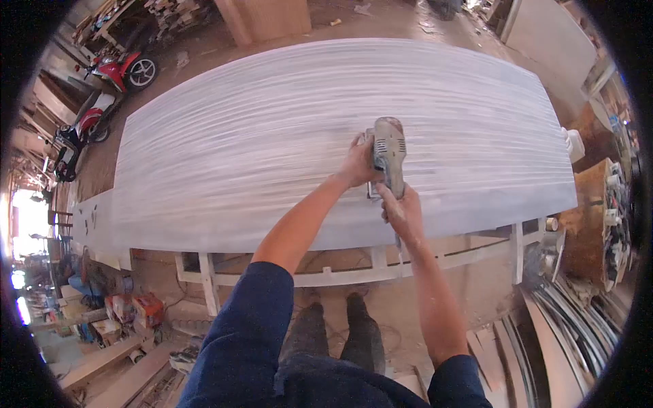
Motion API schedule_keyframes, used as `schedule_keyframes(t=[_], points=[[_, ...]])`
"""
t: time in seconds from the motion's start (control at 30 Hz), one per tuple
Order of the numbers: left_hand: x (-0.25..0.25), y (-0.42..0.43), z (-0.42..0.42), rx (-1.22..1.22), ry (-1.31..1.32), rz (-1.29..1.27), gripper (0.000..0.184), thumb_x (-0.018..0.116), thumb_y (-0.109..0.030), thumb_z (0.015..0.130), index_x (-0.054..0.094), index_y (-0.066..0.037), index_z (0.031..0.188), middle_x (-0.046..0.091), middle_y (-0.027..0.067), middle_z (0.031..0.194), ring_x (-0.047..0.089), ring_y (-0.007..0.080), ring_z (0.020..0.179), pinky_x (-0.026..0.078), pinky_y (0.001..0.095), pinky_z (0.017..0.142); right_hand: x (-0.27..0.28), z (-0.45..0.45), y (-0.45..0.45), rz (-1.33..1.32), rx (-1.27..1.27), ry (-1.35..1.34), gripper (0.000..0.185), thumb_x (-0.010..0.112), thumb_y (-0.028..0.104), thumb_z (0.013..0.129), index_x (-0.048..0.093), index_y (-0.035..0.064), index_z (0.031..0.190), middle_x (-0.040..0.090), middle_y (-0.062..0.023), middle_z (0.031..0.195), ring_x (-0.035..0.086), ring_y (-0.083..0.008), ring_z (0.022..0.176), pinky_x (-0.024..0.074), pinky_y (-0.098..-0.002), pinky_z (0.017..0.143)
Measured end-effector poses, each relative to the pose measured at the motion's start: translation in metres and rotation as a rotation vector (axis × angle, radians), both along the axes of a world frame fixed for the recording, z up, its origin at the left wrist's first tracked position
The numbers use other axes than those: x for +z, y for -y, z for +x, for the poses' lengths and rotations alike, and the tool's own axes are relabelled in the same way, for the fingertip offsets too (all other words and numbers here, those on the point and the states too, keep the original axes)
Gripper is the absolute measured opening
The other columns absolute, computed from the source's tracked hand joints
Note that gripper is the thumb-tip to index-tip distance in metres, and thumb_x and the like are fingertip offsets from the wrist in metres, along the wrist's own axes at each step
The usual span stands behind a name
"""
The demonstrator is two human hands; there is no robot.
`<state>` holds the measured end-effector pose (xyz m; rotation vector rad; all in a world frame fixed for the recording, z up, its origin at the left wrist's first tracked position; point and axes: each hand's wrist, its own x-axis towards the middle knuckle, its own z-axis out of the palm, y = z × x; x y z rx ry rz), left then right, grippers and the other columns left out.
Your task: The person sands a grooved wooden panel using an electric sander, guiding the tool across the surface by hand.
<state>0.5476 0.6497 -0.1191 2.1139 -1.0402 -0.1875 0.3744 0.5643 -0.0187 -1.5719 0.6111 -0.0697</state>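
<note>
A dusty electric sander (390,146) is held in both my hands over a large pale panel (272,149) streaked with white. My left hand (358,163) grips the left side of the sander near its flat pad, fingers partly hidden behind it. Around the rear end of the tool my right hand (406,212) is closed, with the thumb along its body. A cord (400,251) hangs down from below that hand. Whether the pad touches the panel I cannot tell.
A white frame (340,275) supports the panel. Motorbikes (126,71) stand at the far left. Long strips (558,333) lie on the floor at lower right, near a wooden spool-like stand (588,217). Boards and a red box (148,309) are at lower left.
</note>
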Motion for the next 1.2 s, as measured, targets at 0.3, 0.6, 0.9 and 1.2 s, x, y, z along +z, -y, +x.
schedule_keyframes(t=[0.3, 0.6, 0.9, 1.2], points=[[0.009, -0.206, 0.037, 0.192, -0.012, -0.083, 0.097, 0.084, -0.026, 0.057, 0.042, 0.000, 0.141, 0.057, 0.0201, 0.134, 0.042, 0.0386, 0.135, 0.018, 0.0488, 0.121, -0.001, 0.057, -0.176, -0.010, 0.164, -0.008, 0.034, 0.071, 0.031, 0.090, 0.061, -0.0008, 0.094, 0.057, -0.0020, 0.064, 0.056, -0.0117, 0.051, 0.0462, -0.0289, 0.046], [-0.015, -0.414, 0.067, 0.453, -0.214, -0.384, 0.069, 0.089, -0.010, 0.063, 0.055, -0.003, 0.123, 0.063, 0.0122, 0.117, 0.058, 0.0266, 0.113, 0.046, 0.0409, 0.099, -0.044, 0.123, -0.347, -0.343, 0.368, 0.286, 0.050, 0.071, 0.037, 0.086, 0.063, -0.0061, 0.110, 0.068, -0.0280, 0.087, 0.069, -0.0418, 0.084, 0.0534, -0.0464, 0.075], [-0.025, -0.539, -0.001, 0.718, -0.436, -0.360, 0.055, 0.082, -0.004, 0.074, 0.055, -0.002, 0.122, 0.065, 0.0066, 0.113, 0.061, 0.0157, 0.101, 0.052, 0.0341, 0.088, -0.027, 0.082, -0.426, -0.215, 0.587, 0.154, 0.067, 0.069, 0.036, 0.086, 0.048, -0.0085, 0.131, 0.067, -0.0310, 0.088, 0.066, -0.0480, 0.088, 0.0526, -0.0523, 0.077], [-0.013, -0.391, -0.056, 0.528, -0.284, -0.248, 0.046, 0.079, -0.005, 0.075, 0.061, -0.003, 0.117, 0.064, 0.0072, 0.113, 0.060, 0.0199, 0.106, 0.050, 0.0356, 0.088, -0.023, 0.012, -0.294, -0.202, 0.533, 0.085, 0.063, 0.070, 0.035, 0.087, 0.050, -0.0093, 0.128, 0.067, -0.0288, 0.080, 0.066, -0.0480, 0.081, 0.0518, -0.0510, 0.070]])
